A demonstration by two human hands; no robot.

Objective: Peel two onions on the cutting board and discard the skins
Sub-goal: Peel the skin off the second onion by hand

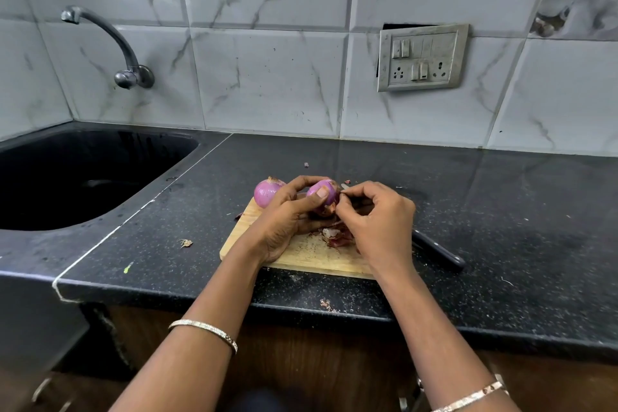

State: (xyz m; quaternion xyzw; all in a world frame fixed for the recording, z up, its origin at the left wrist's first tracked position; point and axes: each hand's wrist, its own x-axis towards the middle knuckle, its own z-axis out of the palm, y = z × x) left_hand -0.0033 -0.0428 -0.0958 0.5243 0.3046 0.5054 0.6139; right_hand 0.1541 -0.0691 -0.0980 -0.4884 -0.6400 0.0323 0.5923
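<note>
My left hand (287, 221) grips a purple onion (327, 192) above the wooden cutting board (311, 256), thumb pressed on its top. My right hand (378, 221) pinches a strip of skin at the onion's right side, fingers closed on it. A second purple onion (266, 192) rests at the board's far left corner, just behind my left hand. Torn reddish skins (337, 235) lie in a small heap on the board between my hands.
A black-handled knife (438, 252) lies on the dark counter just right of the board, partly hidden by my right hand. A black sink (77, 174) with a wall tap (127, 53) is at the left. Skin scraps (185, 242) dot the counter. A socket panel (421, 57) is on the tiled wall.
</note>
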